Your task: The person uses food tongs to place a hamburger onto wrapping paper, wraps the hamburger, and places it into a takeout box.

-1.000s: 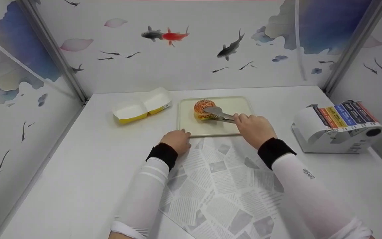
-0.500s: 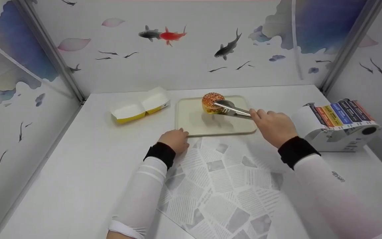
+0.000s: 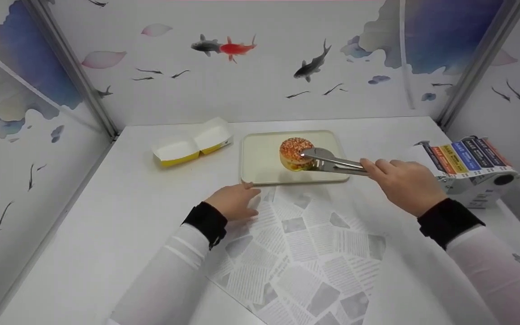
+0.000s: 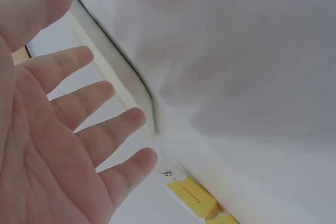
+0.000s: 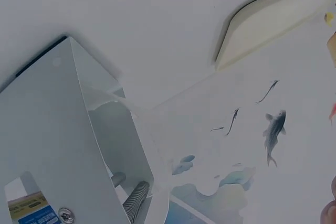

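Observation:
A seeded burger (image 3: pixel 294 152) is clamped in the tips of metal tongs (image 3: pixel 339 165), tilted and above the cream tray (image 3: pixel 257 155) with a shadow under it. My right hand (image 3: pixel 402 184) grips the tongs' handle end, to the right of the tray. Just a few fingertips (image 5: pixel 329 213) of it enter the right wrist view. My left hand (image 3: pixel 233 201), fingers spread, is by the tray's front left corner. In the left wrist view that hand (image 4: pixel 58 124) holds nothing, and the tray's rim (image 4: pixel 123 80) runs behind its fingers; contact with it I cannot tell.
Patterned newsprint-style paper (image 3: pixel 296 253) lies in front of the tray. An unfolded white and yellow carton (image 3: pixel 178 160) is at the back left. On the right stands a label dispenser (image 3: pixel 472 160) with coloured rolls, partly behind the right hand. Walls enclose the back and sides.
The tongs lifted the burger from the tray's left part and carried it right and toward the front. My right hand moved right. The left hand drew back slightly and spread its fingers.

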Available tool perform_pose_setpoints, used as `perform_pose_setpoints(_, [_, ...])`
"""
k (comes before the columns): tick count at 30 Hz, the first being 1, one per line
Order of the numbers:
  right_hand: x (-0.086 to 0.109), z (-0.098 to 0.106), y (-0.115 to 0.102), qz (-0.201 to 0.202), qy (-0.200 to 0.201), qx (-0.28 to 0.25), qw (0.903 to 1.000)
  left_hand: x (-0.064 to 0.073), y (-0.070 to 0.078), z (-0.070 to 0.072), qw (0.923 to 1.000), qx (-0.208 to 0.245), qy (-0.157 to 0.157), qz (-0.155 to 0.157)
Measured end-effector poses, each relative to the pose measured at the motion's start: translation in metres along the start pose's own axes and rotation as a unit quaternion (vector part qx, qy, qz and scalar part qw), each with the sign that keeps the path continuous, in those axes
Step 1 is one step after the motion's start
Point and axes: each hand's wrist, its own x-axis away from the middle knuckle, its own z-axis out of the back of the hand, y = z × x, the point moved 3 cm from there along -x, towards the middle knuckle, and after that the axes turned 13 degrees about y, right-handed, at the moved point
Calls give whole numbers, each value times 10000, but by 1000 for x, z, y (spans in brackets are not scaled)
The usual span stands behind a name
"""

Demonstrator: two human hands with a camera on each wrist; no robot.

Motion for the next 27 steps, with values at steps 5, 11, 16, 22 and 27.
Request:
perform_pose_setpoints(5, [10, 7, -9, 2, 149, -192, 9997, 34, 15, 1, 9996, -63, -60, -264])
perform_pose_setpoints(11, [18, 16, -19, 270, 617, -412, 9969, 63, 21, 0, 9982, 125, 453, -367])
perform_pose_setpoints(16, [29, 28, -25, 497, 911, -493, 9934, 75, 22, -8, 9983, 74, 452, -346])
perform_pose_setpoints(22, [45, 37, -31, 662, 910, -622, 9917, 78, 17, -20, 9985, 55, 491, -239])
perform_pose_setpoints(27, [53, 38, -38, 853, 937, -748, 9891, 79, 7, -23, 9970, 90, 715, -267])
